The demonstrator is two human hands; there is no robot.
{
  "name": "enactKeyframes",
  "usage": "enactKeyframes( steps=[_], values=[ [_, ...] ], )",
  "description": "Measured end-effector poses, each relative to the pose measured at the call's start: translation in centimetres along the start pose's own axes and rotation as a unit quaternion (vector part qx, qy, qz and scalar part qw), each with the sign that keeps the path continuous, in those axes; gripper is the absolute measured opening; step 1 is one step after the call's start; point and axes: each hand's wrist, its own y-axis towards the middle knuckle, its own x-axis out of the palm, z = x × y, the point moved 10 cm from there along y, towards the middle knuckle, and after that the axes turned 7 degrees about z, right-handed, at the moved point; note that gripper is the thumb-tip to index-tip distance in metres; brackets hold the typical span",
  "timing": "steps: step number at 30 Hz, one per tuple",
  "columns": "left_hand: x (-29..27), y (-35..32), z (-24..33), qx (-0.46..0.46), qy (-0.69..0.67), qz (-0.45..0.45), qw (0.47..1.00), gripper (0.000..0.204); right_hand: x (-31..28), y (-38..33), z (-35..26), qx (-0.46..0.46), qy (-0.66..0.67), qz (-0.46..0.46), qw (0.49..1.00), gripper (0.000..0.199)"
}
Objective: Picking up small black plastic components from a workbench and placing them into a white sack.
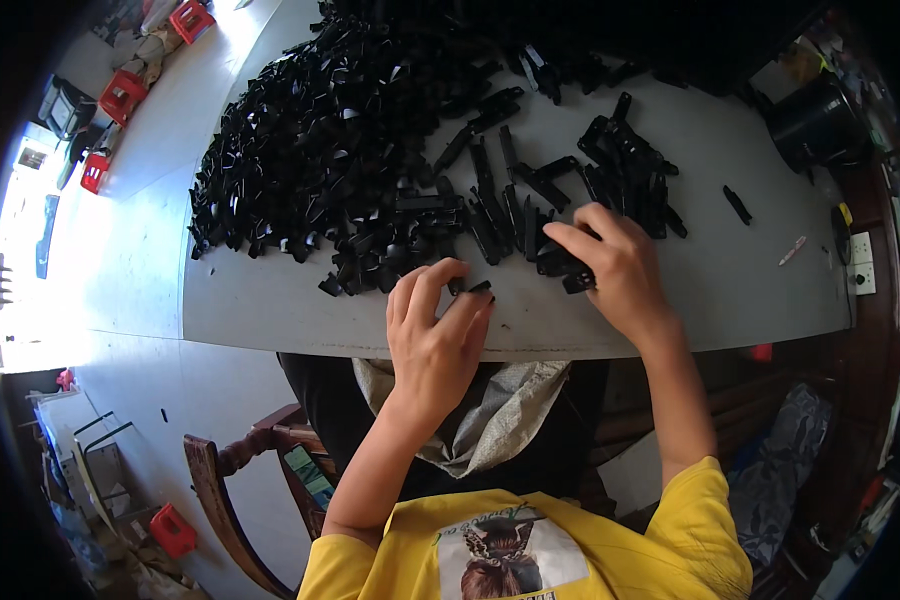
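My left hand [432, 325] is closed near the table's front edge, with a small black plastic piece [481, 288] pinched at its thumb and fingertips. The curled fingers cover part of that piece. To the right, my right hand [618, 262] is bent around a dark black plastic part [573, 282], just beside several long narrow black strips [485, 225] lying on the table. Left of the strips spreads a large heap of small black plastic pieces [300, 160]. A cluster of longer black parts [625, 160] lies beyond my right hand.
The grey table [730, 290] has a curved front edge before me. A single black strip [737, 205] and a small pale stick [792, 251] lie at the right. A black bin [820, 120] stands far right. A sack cloth [500, 420] hangs over my lap, and a wooden chair [235, 460] stands left.
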Motion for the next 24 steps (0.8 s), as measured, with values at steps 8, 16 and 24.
enactKeyframes(
  steps=[8,16,24],
  values=[
    [-3.9,-2.4,-2.6,-0.142,-0.172,-0.025,0.974,0.020,-0.5,-2.4,-4.2,-0.121,-0.029,0.013,0.992,0.017],
    [-5.6,-3.1,-0.5,-0.115,-0.199,-0.057,0.971,0.020,-2.2,-4.2,-9.5,-0.079,0.232,-0.033,0.969,0.028],
    [-6.0,-3.0,0.4,-0.087,-0.202,-0.059,0.974,0.020,-2.8,-3.5,-10.1,-0.074,0.243,-0.056,0.966,0.030]
  ],
)
